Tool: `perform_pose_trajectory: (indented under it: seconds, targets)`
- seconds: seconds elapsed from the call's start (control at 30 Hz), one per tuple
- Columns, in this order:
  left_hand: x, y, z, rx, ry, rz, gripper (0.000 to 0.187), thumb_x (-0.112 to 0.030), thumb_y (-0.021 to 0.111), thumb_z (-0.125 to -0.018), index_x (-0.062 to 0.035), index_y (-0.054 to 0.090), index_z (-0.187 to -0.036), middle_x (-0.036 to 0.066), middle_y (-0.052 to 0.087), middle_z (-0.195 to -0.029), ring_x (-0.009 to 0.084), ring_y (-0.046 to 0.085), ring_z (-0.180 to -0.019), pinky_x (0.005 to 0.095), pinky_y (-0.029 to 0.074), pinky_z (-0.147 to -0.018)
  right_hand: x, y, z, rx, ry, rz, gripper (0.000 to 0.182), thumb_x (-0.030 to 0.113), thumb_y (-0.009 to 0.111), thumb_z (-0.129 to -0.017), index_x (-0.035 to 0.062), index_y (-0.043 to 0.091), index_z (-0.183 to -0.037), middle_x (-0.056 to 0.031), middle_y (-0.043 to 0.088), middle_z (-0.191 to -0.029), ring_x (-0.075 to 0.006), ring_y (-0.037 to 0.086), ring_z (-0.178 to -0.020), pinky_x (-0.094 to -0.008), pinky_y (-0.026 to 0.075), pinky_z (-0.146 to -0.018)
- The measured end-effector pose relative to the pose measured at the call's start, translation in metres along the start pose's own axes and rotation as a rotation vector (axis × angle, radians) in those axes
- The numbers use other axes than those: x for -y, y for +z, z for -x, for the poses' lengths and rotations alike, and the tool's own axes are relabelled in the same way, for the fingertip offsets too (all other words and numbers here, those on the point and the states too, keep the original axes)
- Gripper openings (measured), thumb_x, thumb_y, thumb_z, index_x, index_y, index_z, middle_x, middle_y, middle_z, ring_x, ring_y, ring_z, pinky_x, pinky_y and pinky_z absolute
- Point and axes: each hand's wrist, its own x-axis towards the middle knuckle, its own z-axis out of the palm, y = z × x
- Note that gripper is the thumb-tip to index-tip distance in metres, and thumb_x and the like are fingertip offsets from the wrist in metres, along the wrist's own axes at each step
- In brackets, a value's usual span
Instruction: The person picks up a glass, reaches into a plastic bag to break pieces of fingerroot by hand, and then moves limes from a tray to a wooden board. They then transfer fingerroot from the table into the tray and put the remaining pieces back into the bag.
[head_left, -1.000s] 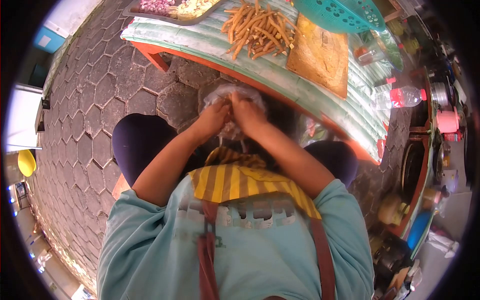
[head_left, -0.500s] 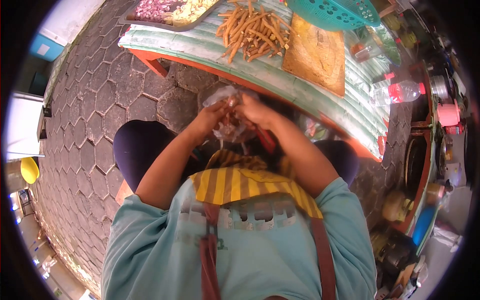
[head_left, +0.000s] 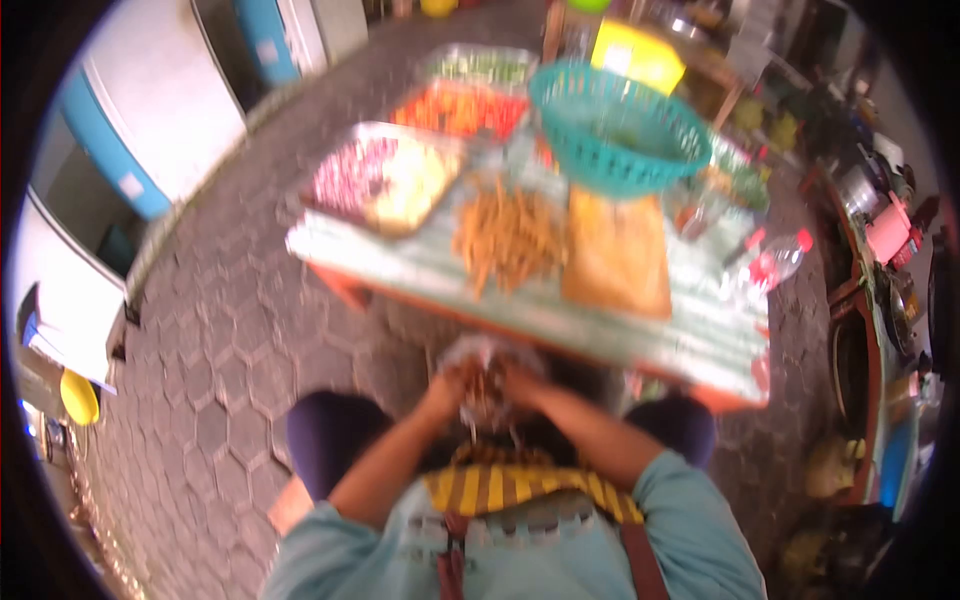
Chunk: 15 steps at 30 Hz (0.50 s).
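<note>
Head view, blurred: just off the table's point(head_left: 700, 338) front edge we have our left hand point(head_left: 450, 388), then a filmy plastic bag point(head_left: 482, 348), then our right hand point(head_left: 522, 386). Both curl at the bag; how closed, or on what, we cannot tell. We seem busy with its contents; the next move calls for steadying it.

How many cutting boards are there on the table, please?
1: the wooden cutting board lies between the brown root-like pieces and the red-capped plastic bottle. The teal basket beyond it may hide another.
</note>
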Motion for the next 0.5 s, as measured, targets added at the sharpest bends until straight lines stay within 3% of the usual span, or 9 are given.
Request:
perform_pose_trajectory:
  seconds: [0.03,0.1,0.13,0.2,0.43,0.5]
  targets:
    - [0.033,0.006,-0.005,-0.052,0.142,-0.012,0.044,-0.044,0.046,-0.092,-0.0044,0.061,-0.106,0.009,0.063,-0.087,0.0173,0.057,-0.080,0.0308,0.045,-0.071,0.017,-0.013,0.010,-0.045,0.038,-0.161,0.056,0.025,0.048,-0.085,0.0058,0.036,-0.136,-0.0217,0.036,-0.139,-0.0322,0.035,-0.130,-0.0393,0.026,-0.108]
    - [0.003,0.001,-0.004,-0.036,-0.369,0.130,0.040,-0.039,0.049,-0.091,-0.0048,0.062,-0.106,0.008,0.062,-0.084,0.0164,0.056,-0.075,0.0302,0.045,-0.068,0.033,-0.031,0.023,-0.061,0.099,-0.216,0.058,0.026,0.050,-0.081,0.0035,0.037,-0.133,-0.0259,0.043,-0.132,-0.0357,0.041,-0.125,-0.0402,0.032,-0.104]
    - [-0.012,0.000,0.000,-0.049,-0.349,0.126,0.040,-0.039,0.049,-0.091,-0.0048,0.062,-0.106,0.008,0.062,-0.084,0.0164,0.056,-0.075,0.0302,0.045,-0.068,0.031,-0.033,0.019,-0.075,0.082,-0.209,0.058,0.026,0.050,-0.081,0.0035,0.037,-0.133,-0.0259,0.043,-0.132,-0.0357,0.041,-0.125,-0.0402,0.032,-0.104]
    - [-0.032,0.000,0.007,-0.060,-0.376,0.285,0.035,-0.035,0.055,-0.088,-0.0021,0.059,-0.097,0.005,0.055,-0.078,0.0138,0.052,-0.066,0.0295,0.043,-0.054,0.026,-0.034,0.011,-0.029,0.095,-0.192,0.057,0.026,0.049,-0.079,0.0010,0.039,-0.129,-0.0285,0.048,-0.125,-0.0394,0.047,-0.118,-0.0411,0.036,-0.100]
    - [-0.030,-0.001,0.007,-0.026,-0.358,0.261,0.034,-0.034,0.056,-0.087,-0.0033,0.060,-0.101,0.003,0.053,-0.074,0.0129,0.049,-0.061,0.0285,0.041,-0.053,0.048,-0.050,0.023,0.024,0.163,-0.148,0.047,0.018,0.045,-0.081,-0.0048,0.041,-0.122,-0.0300,0.050,-0.122,-0.0396,0.049,-0.115,-0.0433,0.037,-0.098]
    - [-0.023,-0.003,0.005,-0.034,-0.364,0.216,0.033,-0.031,0.056,-0.088,-0.0027,0.058,-0.104,0.003,0.053,-0.074,0.0123,0.050,-0.062,0.0279,0.041,-0.053,0.041,-0.044,0.018,-0.007,0.083,-0.054,0.045,0.015,0.045,-0.082,-0.0067,0.040,-0.121,-0.0307,0.050,-0.120,-0.0391,0.050,-0.113,-0.0441,0.037,-0.097]
